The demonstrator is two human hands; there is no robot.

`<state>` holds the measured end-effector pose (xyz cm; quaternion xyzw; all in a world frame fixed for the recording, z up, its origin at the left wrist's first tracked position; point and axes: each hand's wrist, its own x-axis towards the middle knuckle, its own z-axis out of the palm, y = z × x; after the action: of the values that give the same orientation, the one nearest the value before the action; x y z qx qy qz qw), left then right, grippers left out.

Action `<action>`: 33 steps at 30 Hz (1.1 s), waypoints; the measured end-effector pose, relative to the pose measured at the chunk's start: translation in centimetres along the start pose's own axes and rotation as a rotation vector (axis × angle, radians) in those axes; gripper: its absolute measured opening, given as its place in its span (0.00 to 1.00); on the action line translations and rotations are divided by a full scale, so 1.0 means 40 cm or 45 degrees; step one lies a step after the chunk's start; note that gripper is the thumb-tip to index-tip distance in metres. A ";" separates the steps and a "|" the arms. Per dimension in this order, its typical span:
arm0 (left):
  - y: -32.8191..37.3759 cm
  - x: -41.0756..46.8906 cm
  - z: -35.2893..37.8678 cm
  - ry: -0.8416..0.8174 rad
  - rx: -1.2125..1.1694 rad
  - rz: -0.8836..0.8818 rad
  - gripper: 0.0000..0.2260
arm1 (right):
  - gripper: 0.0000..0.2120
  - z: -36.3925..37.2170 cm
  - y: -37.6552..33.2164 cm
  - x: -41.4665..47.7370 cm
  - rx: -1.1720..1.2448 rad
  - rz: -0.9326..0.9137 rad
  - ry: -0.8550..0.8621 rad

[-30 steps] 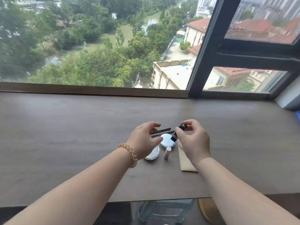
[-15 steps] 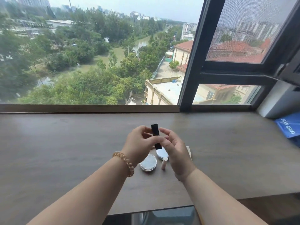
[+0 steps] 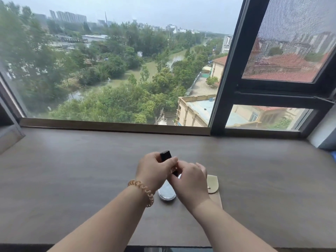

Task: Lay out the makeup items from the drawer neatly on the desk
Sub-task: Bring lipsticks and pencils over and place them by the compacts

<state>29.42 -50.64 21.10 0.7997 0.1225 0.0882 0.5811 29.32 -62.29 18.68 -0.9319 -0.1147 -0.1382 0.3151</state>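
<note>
Both hands meet above the middle of the brown desk [image 3: 72, 171]. My left hand [image 3: 154, 170] grips the upper part of a black lipstick tube [image 3: 165, 155], which stands nearly upright. My right hand [image 3: 189, 180] pinches the tube's lower end. Under the hands a round silver compact [image 3: 166, 194] lies on the desk. A beige pouch [image 3: 213, 183] lies to the right of it, partly covered by my right wrist. Other items seen earlier are hidden behind the hands.
A large window with a dark frame [image 3: 227, 73] rises behind the desk; its wooden sill [image 3: 112, 125] runs along the back edge. A blue object [image 3: 333, 155] peeks in at the far right. The desk's front edge [image 3: 163, 245] is near my elbows.
The black tube went from my right hand alone to both hands and stands upright. The head tilted up, so more window and less of the desk front shows.
</note>
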 end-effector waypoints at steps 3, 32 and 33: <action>0.012 -0.017 0.014 0.076 -0.057 -0.054 0.12 | 0.16 0.004 0.001 0.013 0.000 -0.023 -0.031; -0.034 -0.019 0.040 0.004 -0.393 0.080 0.14 | 0.14 -0.009 0.072 0.042 1.075 0.252 -0.232; -0.036 -0.018 0.039 -0.016 -0.405 0.087 0.13 | 0.15 -0.011 0.072 0.041 1.092 0.246 -0.245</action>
<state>29.05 -51.83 19.25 0.7018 0.0762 0.1211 0.6978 31.63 -64.60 17.96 -0.7320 -0.1029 0.0390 0.6724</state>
